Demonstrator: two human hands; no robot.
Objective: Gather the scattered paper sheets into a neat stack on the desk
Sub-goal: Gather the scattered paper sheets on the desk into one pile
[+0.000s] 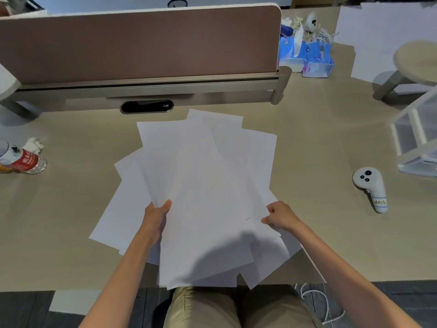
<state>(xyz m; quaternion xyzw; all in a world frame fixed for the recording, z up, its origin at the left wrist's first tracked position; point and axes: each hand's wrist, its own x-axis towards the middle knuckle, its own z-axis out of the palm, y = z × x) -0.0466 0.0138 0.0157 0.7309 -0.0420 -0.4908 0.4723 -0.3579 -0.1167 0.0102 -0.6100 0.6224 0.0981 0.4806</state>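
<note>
The left hand point(156, 217) grips fanned paper sheets point(201, 171) on the surface point(319, 147). The right hand point(281, 216) pinches their right edge

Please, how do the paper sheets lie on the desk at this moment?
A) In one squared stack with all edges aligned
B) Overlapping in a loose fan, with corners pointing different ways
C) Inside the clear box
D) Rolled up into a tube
B: the paper sheets overlap with edges at different angles, while the left hand and the right hand grip their near part.
</note>
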